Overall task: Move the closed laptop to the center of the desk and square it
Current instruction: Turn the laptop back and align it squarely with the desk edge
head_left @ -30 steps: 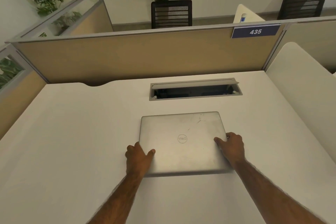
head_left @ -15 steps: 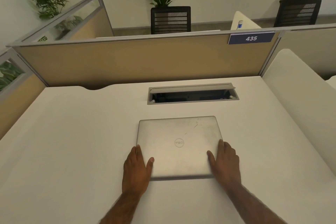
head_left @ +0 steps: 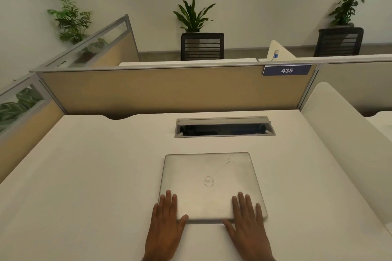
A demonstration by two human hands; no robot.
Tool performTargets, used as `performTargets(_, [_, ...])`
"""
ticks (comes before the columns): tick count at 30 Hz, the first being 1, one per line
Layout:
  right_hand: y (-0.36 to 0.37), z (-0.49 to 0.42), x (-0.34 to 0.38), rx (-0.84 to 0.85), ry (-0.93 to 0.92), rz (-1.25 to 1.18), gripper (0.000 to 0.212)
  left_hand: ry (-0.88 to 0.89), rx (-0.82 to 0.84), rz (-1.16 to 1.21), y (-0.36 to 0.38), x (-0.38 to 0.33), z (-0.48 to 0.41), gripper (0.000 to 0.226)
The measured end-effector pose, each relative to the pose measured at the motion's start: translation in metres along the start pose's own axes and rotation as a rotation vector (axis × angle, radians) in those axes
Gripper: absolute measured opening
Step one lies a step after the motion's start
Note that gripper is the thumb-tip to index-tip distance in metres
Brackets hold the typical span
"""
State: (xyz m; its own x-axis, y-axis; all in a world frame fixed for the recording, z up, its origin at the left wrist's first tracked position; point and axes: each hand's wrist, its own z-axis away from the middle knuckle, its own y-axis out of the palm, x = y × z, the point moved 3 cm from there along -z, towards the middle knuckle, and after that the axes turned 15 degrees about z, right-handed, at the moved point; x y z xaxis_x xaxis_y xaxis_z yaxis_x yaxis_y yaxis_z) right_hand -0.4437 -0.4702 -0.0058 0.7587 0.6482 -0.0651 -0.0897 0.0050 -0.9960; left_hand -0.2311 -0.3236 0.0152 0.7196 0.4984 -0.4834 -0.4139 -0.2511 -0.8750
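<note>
Far left: tan partition panel with a glass strip, leafy plant behind it. White desk runs out flat in front of me.

My left hand lies flat, fingers together and extended, tips over the near left corner of the closed silver laptop; thumb pressed to its front edge. Not gripping, just palm down.

Laptop sits lid up near the middle of the desk, logo facing up, edges roughly parallel with the desk's back edge. Directly beyond it, apart from it, the open cable tray set into the desktop.

My right hand mirrors the left: flat, fingers on the near right corner, thumb against the front edge.

Upper right: blue sign reading 435 on the back partition
</note>
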Motion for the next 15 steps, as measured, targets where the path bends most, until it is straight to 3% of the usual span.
performTargets(2, [-0.002,0.003,0.007,0.014,-0.003,0.009,0.078,-0.008,0.040,0.018,-0.005,-0.003,0.004,0.079])
performTargets(6, [-0.011,0.004,0.011,0.087,0.014,0.060,0.081,0.027,0.074,-0.025,-0.011,-0.005,0.008,0.092])
performTargets(11, [-0.002,0.011,0.011,0.201,0.006,0.112,0.086,0.011,0.095,-0.076,0.001,0.010,0.017,0.083])
performTargets(15, [-0.006,0.013,0.016,0.116,0.045,0.131,0.091,0.134,-0.054,-0.067,-0.006,0.005,0.020,0.097])
